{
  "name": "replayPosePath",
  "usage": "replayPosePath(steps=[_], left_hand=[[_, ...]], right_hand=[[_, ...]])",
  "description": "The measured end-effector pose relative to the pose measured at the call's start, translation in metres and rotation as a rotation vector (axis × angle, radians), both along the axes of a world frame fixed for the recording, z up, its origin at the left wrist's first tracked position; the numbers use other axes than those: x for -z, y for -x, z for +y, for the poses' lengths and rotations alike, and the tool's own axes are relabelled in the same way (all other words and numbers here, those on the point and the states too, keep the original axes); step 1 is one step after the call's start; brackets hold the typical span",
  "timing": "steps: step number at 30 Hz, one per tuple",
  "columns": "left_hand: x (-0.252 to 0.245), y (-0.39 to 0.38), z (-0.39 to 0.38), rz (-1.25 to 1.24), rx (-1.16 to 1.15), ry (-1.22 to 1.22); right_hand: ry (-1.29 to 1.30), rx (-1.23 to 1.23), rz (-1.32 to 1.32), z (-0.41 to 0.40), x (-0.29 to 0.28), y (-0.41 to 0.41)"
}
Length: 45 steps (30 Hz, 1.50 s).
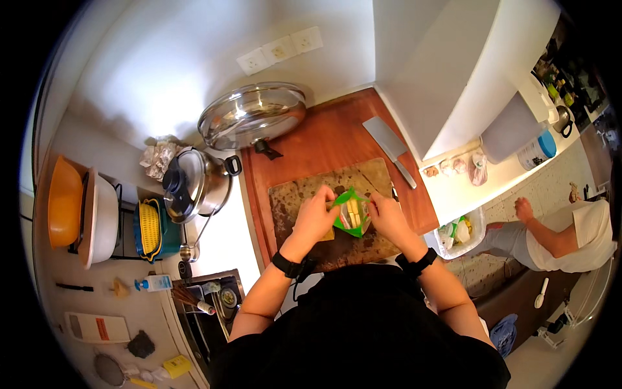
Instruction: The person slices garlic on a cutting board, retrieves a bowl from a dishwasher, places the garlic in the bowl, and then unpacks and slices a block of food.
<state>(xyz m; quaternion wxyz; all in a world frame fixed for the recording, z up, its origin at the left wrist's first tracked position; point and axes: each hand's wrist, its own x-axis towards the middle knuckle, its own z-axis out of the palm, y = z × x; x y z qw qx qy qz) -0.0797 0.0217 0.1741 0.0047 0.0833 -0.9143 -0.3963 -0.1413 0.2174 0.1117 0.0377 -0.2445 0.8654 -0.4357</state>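
Between my two hands a small green plastic packet (351,214) is spread at its mouth, and pale yellow sticks show inside. My left hand (316,214) pinches its left edge. On the opposite edge, my right hand (388,216) grips with thumb and fingers. Beneath them lies a dark, stained cutting board (291,194) on a reddish-brown wooden board (320,131). A yellow piece (329,235) rests on the cutting board by my left wrist, partly covered. To the right, a cleaver (386,138) lies flat with its handle towards me.
A large glass lid (252,116) leans against the wall behind. Left stand a steel pot (214,187), basins (104,219) and a sink (233,277). A lined waste bin (478,233) hangs at the right edge. Another person (549,238) is further right.
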Motion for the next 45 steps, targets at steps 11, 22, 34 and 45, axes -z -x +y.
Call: replayPosePath(steps=[11, 22, 34, 45], left_hand=[[-0.016, 0.031, 0.009, 0.423, 0.967, 0.661], [-0.003, 0.047, 0.015, 0.476, 1.093, 1.027], [-0.036, 0.06, 0.018, 0.309, 1.003, 1.107], [-0.076, 0.053, -0.003, 0.179, 0.774, 0.681]], right_hand=[[-0.013, -0.067, 0.066, -0.01, 0.005, 0.0], [0.057, -0.119, -0.167, 0.018, -0.004, 0.005], [-0.036, -0.38, -0.267, 0.044, 0.015, -0.014], [-0.154, -0.249, -0.202, 0.019, 0.068, -0.018]])
